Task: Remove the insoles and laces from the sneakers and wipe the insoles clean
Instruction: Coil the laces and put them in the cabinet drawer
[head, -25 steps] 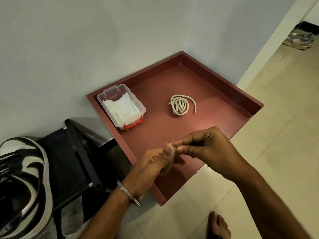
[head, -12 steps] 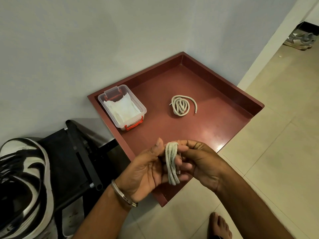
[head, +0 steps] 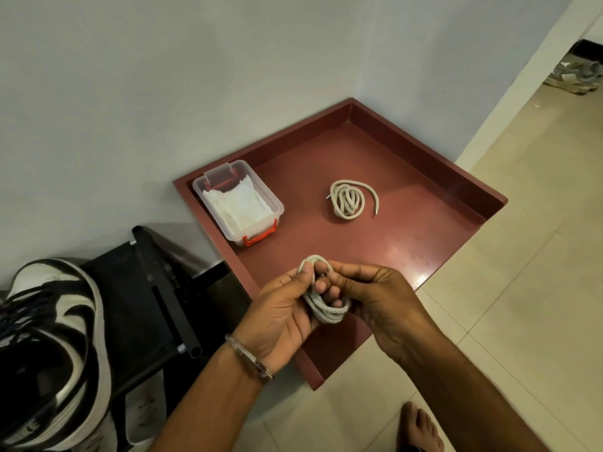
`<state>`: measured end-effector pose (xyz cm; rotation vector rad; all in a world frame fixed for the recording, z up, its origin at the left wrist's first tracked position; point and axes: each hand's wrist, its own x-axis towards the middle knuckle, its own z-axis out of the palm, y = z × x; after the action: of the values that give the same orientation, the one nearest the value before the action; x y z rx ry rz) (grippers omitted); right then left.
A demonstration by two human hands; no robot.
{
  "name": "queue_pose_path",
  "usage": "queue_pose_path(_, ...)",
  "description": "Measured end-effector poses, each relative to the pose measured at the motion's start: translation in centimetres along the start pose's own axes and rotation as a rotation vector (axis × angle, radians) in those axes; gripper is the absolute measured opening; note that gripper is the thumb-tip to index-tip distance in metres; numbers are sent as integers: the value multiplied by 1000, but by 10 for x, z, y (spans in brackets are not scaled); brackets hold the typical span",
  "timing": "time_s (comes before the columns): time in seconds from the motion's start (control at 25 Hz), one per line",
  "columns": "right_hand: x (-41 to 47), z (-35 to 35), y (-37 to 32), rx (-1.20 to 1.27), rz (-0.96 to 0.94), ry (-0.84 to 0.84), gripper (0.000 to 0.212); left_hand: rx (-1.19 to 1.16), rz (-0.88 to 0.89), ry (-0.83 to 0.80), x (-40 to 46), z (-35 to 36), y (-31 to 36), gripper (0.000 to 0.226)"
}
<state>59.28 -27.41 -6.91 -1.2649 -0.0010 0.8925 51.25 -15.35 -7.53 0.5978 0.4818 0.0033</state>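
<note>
Cream cord, wound into a coiled lace bundle (head: 321, 301), sits between both hands above the near edge of the tray (head: 440, 177). We note the left hand (head: 280, 314) curled around the bundle, thumb laid along its upper loop, a metal bracelet (head: 249, 357) at the wrist. The right hand (head: 375, 295) has its fingers bent into the loops and pinches the same bundle from the right. A 2nd lace (head: 349, 200), also coiled, lies flat on the tray floor, far of the hands and well apart from them, 1 tip trailing right. At the tray's far-left corner stands a clear plastic box (head: 236, 203) with red latches, holding white wipes (head: 239, 205). At the near left we record a black-and-white sneaker (head: 49, 347) resting by a black stool (head: 156, 288). A bare foot (head: 421, 429) shows on the tiled floor (head: 522, 288).
</note>
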Motion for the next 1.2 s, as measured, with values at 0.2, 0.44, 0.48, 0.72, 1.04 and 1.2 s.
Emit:
queue_pose_path(0.2, 2, -3, 1, -319, -243, 199, 22, 459, 137, 197, 7, -5, -7, 19)
queue_pose_path(0.44, 14, -12, 22, -453, -304, 399, 20, 1170, 546, 383, 7, -11, -12, 37)
queue_pose_path(0.48, 16, -12, 25, -480, -310, 414, 19, 1309, 626, 400, 6, -12, -11, 32)
queue_pose_path(0.72, 26, -11, 43, -670, -394, 420, 18, 1817, 585, 418, 4, -15, -16, 24)
queue_pose_path(1.04, 41, -9, 59, -645, -456, 500, 15, 1967, 463, 483, 5, -5, -16, 43)
queue_pose_path(1.2, 55, -5, 62, -603, -433, 608, 16, 1989, 434, 512, 5, -4, -14, 46)
